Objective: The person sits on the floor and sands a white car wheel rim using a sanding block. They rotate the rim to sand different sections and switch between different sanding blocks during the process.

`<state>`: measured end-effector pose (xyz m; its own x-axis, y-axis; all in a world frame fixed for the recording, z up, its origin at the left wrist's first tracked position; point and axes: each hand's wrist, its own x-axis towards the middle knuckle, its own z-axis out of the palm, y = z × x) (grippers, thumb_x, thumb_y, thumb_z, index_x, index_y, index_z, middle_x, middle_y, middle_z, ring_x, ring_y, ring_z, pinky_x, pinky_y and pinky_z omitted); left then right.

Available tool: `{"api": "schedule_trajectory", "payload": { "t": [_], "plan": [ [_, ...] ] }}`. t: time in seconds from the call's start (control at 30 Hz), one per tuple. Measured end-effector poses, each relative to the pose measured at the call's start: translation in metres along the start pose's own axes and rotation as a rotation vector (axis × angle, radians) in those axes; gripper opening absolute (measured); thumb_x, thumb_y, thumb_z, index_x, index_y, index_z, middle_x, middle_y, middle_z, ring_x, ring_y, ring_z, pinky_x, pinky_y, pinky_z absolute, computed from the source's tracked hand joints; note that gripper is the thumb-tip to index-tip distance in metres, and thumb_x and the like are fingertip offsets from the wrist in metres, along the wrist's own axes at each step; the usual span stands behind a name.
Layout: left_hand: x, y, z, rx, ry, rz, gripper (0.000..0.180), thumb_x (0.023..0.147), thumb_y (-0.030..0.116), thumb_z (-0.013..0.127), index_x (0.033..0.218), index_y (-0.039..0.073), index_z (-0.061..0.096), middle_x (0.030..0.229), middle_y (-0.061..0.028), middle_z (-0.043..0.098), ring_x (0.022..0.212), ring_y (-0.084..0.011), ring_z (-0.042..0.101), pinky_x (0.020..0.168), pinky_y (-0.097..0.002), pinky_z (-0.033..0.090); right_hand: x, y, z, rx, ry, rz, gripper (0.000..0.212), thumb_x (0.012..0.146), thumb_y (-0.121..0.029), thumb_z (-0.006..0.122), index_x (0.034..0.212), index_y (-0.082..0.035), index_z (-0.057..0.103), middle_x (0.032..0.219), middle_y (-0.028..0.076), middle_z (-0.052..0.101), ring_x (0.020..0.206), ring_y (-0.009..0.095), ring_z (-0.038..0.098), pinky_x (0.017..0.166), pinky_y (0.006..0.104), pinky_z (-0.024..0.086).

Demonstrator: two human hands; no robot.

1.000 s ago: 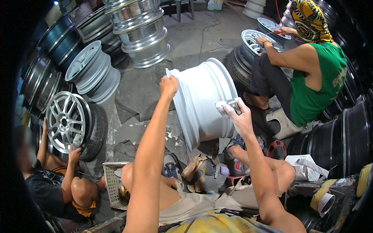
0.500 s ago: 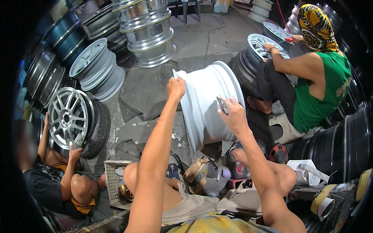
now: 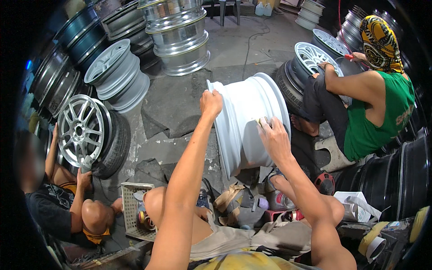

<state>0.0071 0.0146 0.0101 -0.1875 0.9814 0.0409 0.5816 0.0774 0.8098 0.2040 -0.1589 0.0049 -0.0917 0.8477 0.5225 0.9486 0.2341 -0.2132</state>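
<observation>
A pale white wheel rim (image 3: 238, 105) lies on its side on the floor in front of me, its barrel facing up. My left hand (image 3: 211, 102) is closed around the rim's left lip. On the barrel's right part, my right hand (image 3: 274, 139) presses with bent fingers. It pinches a small pad (image 3: 259, 121), grey with a yellowish edge, mostly hidden by the fingers.
At right, a co-worker in green handles a silvery wheel (image 3: 310, 56) on a tyre. Another person at left holds a multi-spoke wheel (image 3: 80, 130). Stacked rims (image 3: 177, 36) stand behind. A plastic basket (image 3: 130, 209) sits by my left knee; a white container (image 3: 353, 204) is by my right.
My right hand has slid slightly toward me along the barrel and turned, so less of the pad shows. My left hand keeps its hold on the lip. The whole view has shifted a little.
</observation>
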Motion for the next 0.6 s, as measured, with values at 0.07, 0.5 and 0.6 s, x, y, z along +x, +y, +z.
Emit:
{"api": "schedule_trajectory", "payload": {
  "t": [0.07,0.5,0.6],
  "plan": [
    [0.0,-0.001,-0.001,-0.002,-0.003,-0.003,0.047,0.1,0.032,0.048,0.11,-0.011,0.065,0.112,-0.0358,0.067,0.112,-0.0498,0.064,0.098,-0.0522,0.049,-0.006,-0.002,-0.002,-0.045,-0.057,0.005,0.038,0.084,-0.006,0.069,0.122,0.001,0.066,0.103,0.015,0.059,0.096,0.032,0.06,0.085,0.0419,0.052],
    [-0.002,-0.004,-0.001,0.004,0.005,0.028,0.046,0.099,0.031,0.05,0.109,-0.012,0.065,0.114,-0.0367,0.066,0.113,-0.0499,0.064,0.099,-0.0524,0.049,0.007,-0.021,0.014,-0.084,0.137,0.025,0.046,0.08,-0.001,0.064,0.125,-0.004,0.067,0.097,0.008,0.056,0.094,0.027,0.054,0.081,0.0411,0.04],
    [-0.004,-0.002,-0.001,0.009,-0.013,0.026,0.046,0.099,0.031,0.05,0.108,-0.012,0.065,0.114,-0.0366,0.066,0.113,-0.0495,0.064,0.099,-0.052,0.049,0.026,-0.018,0.02,-0.123,0.125,0.042,0.044,0.081,-0.004,0.065,0.124,-0.004,0.068,0.103,0.008,0.059,0.097,0.027,0.056,0.083,0.042,0.041]
  ]
}}
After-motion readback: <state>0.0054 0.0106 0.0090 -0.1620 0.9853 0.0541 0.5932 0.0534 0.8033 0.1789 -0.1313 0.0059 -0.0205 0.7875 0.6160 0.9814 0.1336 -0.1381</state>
